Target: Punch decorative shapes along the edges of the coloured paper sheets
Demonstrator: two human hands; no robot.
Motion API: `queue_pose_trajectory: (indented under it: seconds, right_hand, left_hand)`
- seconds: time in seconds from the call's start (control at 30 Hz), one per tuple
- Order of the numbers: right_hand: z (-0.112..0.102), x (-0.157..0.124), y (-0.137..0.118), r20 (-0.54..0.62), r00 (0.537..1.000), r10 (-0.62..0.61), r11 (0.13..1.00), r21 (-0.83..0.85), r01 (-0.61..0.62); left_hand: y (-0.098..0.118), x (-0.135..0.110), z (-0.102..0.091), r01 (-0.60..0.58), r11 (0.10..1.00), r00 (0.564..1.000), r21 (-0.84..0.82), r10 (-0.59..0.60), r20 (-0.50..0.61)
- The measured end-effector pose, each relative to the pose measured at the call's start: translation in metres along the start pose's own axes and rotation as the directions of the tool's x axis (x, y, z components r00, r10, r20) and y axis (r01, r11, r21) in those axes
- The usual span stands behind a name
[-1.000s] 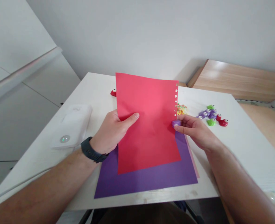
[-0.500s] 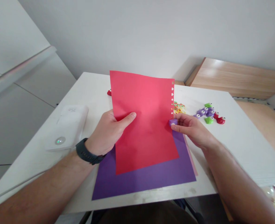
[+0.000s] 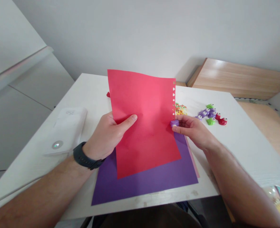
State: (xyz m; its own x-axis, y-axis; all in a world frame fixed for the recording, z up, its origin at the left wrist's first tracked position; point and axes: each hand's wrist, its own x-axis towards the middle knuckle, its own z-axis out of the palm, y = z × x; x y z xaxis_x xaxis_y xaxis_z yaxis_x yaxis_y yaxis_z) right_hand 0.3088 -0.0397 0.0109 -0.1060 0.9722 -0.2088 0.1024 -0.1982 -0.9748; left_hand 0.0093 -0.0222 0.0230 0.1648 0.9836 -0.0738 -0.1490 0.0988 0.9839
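Note:
My left hand (image 3: 108, 134) grips the left edge of a red paper sheet (image 3: 144, 120), thumb on its front, holding it tilted up off the table. A column of small heart-shaped holes runs down the sheet's right edge. My right hand (image 3: 192, 129) pinches a small purple punch (image 3: 174, 123) clamped on that right edge, just below the holes. Under the red sheet a purple sheet (image 3: 149, 182) lies flat on the white table (image 3: 244, 142), with a pink sheet's edge (image 3: 192, 158) showing beneath it.
A cluster of small purple, green and red punches (image 3: 211, 115) sits right of my right hand. Colourful paper bits (image 3: 180, 109) lie behind the sheet. A white device with a lit dot (image 3: 65, 131) rests at the left. A wooden surface (image 3: 239, 77) stands behind the table.
The view has shifted slightly, so the sheet and hands appear a little further left. Both hands keep their grips on the paper and the punch.

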Motion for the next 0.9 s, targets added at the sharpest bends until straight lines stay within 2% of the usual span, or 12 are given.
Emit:
queue_pose_trajectory:
  seconds: [0.13, 0.33, 0.5, 0.9]
  right_hand:
    - [0.0003, -0.0001, 0.0000, -0.008, 1.000, 0.001, 1.000, 0.021, 0.000]
    - [0.0009, -0.0002, -0.0003, -0.012, 1.000, 0.005, 0.999, 0.039, -0.005]
    - [0.0014, -0.0007, -0.0006, -0.009, 1.000, 0.007, 0.998, 0.061, -0.006]
    - [0.0012, 0.0002, 0.0001, -0.026, 1.000, 0.006, 0.998, 0.058, -0.004]
  left_hand:
    - [0.0009, -0.0006, 0.0010, -0.017, 1.000, 1.000, -0.003, 0.017, -0.004]
    - [0.0092, -0.0024, 0.0026, 0.039, 0.999, 0.999, -0.006, -0.039, 0.007]
    - [0.0038, -0.0017, 0.0021, -0.008, 1.000, 1.000, -0.003, 0.008, -0.001]
    - [0.0044, -0.0019, 0.0001, 0.015, 1.000, 1.000, -0.011, -0.014, 0.028]
